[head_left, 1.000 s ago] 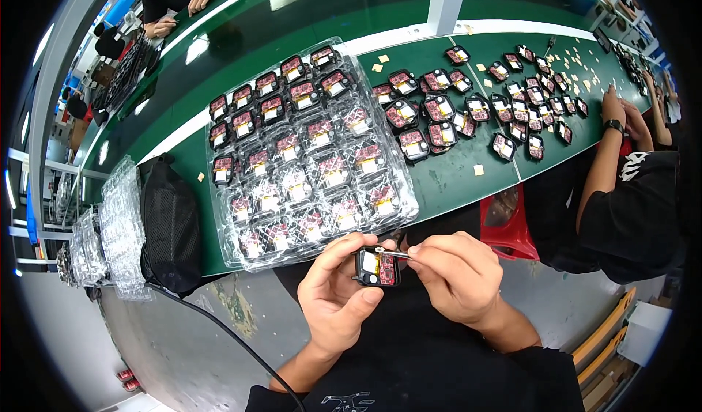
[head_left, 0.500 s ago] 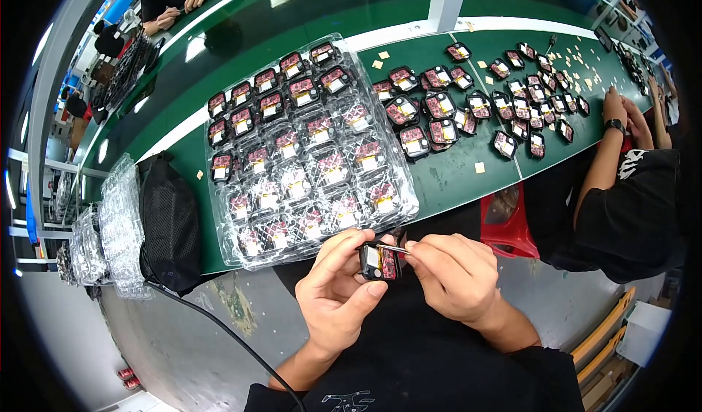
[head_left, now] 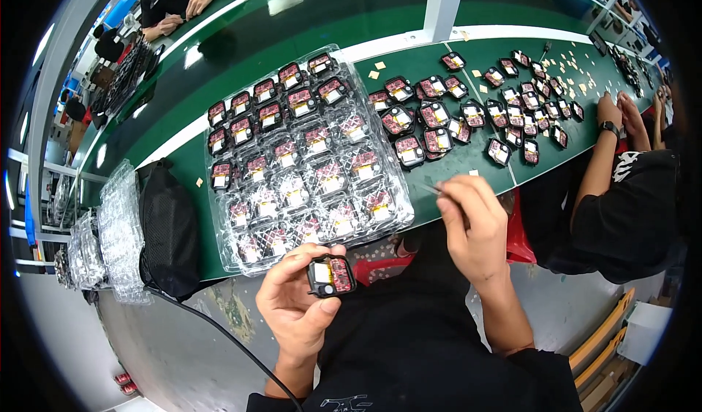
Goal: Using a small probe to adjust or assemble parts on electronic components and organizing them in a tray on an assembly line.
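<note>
1. Black-cased, with a red board and a pale cell showing inside, the small module [head_left: 330, 276] sits in your left hand [head_left: 296, 311], below the near edge of the clear plastic tray [head_left: 241, 255]; your fingers curl closed round its sides and your thumb presses its lower edge.
2. Your right hand [head_left: 472, 225] is raised just right of the tray's near right corner, fingers pinched shut on thin metal tweezers [head_left: 430, 188] whose tip points toward the tray.
3. The tray lies on the green belt [head_left: 468, 167], its pockets filled with like modules.
4. Loose modules [head_left: 439, 123] lie scattered right of the tray.
5. A black pouch [head_left: 168, 225] rests left of the tray.
</note>
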The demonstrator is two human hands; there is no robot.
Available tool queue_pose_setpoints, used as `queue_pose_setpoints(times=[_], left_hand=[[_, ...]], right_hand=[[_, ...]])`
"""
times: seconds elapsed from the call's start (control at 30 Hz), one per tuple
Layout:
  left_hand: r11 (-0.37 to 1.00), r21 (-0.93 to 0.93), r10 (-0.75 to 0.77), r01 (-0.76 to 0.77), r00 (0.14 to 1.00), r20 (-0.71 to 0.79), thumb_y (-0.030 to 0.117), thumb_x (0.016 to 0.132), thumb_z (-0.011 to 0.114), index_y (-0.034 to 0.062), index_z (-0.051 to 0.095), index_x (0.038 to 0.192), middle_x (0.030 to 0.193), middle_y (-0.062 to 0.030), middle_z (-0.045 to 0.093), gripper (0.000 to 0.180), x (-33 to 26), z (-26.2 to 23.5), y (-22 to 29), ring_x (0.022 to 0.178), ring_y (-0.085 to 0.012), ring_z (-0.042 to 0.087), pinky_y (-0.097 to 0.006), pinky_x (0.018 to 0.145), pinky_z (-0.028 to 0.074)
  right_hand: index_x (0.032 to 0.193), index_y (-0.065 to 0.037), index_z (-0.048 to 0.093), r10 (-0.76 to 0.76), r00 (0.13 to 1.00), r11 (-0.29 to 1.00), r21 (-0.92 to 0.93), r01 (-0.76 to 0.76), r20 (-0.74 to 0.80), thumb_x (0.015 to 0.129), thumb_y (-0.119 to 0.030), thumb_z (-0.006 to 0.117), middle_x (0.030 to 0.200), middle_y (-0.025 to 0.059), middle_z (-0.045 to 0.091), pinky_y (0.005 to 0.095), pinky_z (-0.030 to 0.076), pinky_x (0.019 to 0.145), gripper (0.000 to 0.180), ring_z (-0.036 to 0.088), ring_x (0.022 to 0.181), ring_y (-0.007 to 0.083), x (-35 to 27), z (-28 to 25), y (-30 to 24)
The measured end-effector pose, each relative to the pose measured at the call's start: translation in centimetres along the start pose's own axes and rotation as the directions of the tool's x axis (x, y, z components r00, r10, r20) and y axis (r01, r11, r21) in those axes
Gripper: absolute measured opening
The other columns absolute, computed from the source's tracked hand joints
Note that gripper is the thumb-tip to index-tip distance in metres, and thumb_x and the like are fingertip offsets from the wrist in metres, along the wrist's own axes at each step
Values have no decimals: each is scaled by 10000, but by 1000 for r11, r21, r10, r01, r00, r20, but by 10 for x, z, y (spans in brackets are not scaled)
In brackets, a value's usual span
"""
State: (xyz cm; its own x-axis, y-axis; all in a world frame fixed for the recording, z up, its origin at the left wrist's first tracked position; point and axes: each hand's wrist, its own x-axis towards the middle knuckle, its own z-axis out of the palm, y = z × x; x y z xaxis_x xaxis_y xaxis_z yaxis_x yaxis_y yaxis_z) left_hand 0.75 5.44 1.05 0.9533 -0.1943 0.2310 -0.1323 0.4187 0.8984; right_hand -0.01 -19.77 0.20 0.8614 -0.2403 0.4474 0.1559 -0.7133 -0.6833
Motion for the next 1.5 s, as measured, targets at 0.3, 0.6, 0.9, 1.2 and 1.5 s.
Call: queue_pose_setpoints(times=[0.3, 0.6, 0.9, 1.2, 1.5], left_hand=[[626, 771, 266, -118, 961, -69, -131, 830, 718, -63, 628, 1090, 1323, -149, 538, 283, 68, -30, 35, 1176, -221, 632, -334, 989, 567], [139, 988, 205, -72, 978, 43, 48, 836, 798, -16, 689, 993, 1081, -138, 669, 201, 117, -62, 25, 990, -320, 667, -391, 836, 539], [-41, 994, 127, -100, 986, 105, 167, 895, 769, 8, 729, 1133, 1143, -137, 650, 289, 110, -50, 18, 1096, -344, 621, -444, 940, 499], [285, 805, 313, -520, 844, 435, 48, 770, 870, 0, 667, 1193, 1248, -193, 659, 472, 60, 3, 17, 1141, -351, 664, -431, 985, 528], [925, -92, -334, 368, 907, 258, 66, 901, 798, -15, 389, 1506, 1395, -208, 550, 734, 20, 38, -8, 1236, -274, 617, -393, 1038, 533]], right_hand=[[1244, -86, 627, 202, 976, 919, -360, -160, 84, 919, -225, 752, 1197, 176, 546, 480, 541, 648, 374, 682, 783, 389, 10, 19, 20], [1073, -40, 610, 194, 981, 937, -302, -178, 26, 899, -194, 773, 1260, 174, 590, 478, 555, 696, 285, 703, 851, 381, -1, 20, 30], [1040, -26, 634, 182, 983, 951, -253, -178, -9, 832, -149, 817, 1232, 161, 641, 439, 579, 693, 303, 731, 877, 334, -3, 17, 29], [1092, 0, 604, 64, 996, 956, 283, -81, 66, 734, -17, 870, 1268, 168, 675, 191, 294, 458, 446, 346, 520, -5, -13, -3, -12], [1183, -12, 586, -139, 964, 823, 567, -14, 226, 794, -136, 902, 1299, 212, 671, 206, 480, 515, 516, 521, 539, 44, -21, -6, -27]])
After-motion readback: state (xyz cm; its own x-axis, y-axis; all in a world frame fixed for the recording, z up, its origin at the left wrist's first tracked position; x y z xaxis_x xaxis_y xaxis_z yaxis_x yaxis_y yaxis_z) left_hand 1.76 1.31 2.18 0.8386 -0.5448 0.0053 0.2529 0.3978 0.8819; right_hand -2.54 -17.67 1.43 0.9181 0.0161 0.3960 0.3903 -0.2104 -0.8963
